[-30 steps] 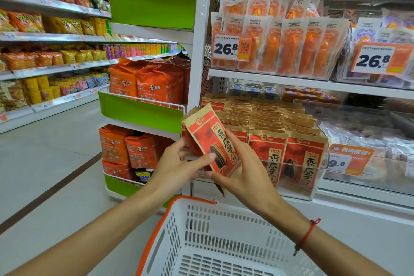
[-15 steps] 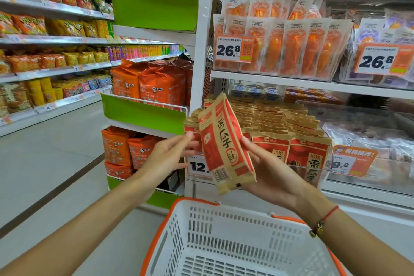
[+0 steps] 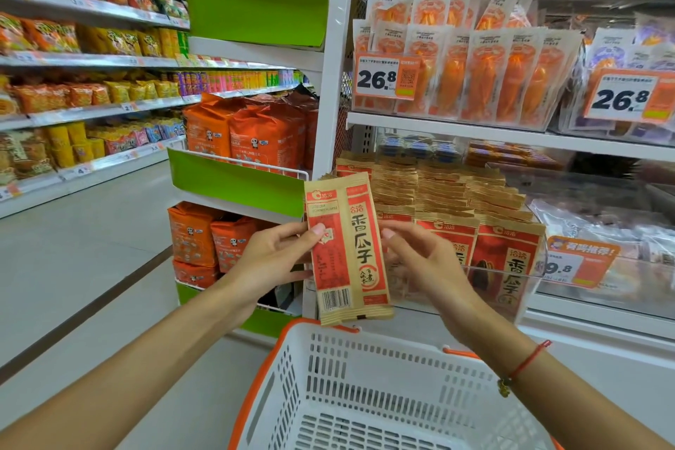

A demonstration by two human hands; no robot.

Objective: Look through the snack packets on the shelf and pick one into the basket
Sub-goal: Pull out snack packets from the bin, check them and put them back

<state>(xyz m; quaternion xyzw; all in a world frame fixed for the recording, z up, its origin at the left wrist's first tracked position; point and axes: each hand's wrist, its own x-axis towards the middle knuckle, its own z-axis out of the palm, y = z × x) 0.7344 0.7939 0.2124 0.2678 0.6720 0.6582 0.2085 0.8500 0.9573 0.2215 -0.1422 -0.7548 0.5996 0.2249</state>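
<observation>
1. Above the white basket (image 3: 383, 376), w/ orange rim, a person holds one red-and-tan seed packet (image 3: 347, 248) upright, barcode side toward the camera, its lower edge just over the basket's far rim.
2. Left hand (image 3: 272, 259) pinches the packet's left edge, thumb on the front; right hand (image 3: 420, 259) grips the right edge, fingers mostly behind the pack. Hands are apart, one on each side of the packet.
3. Progress, judged: packet is off the shelf and being checked; it's not yet in the basket, which shows no goods in the part in view. Left to do: lower it in and let go.
4. Count: 1 packet in hand; 1 basket; 2 hands. Beyond the basket, the clear shelf bin (image 3: 526, 289) fronts approx 3 rows of matching packets (image 3: 507, 259), stacked deep — exact no. can't be told.
5. Up and right of the basket, 2 tags read 26.8; 1 tag (image 3: 569, 267) reads 9.8.
</observation>
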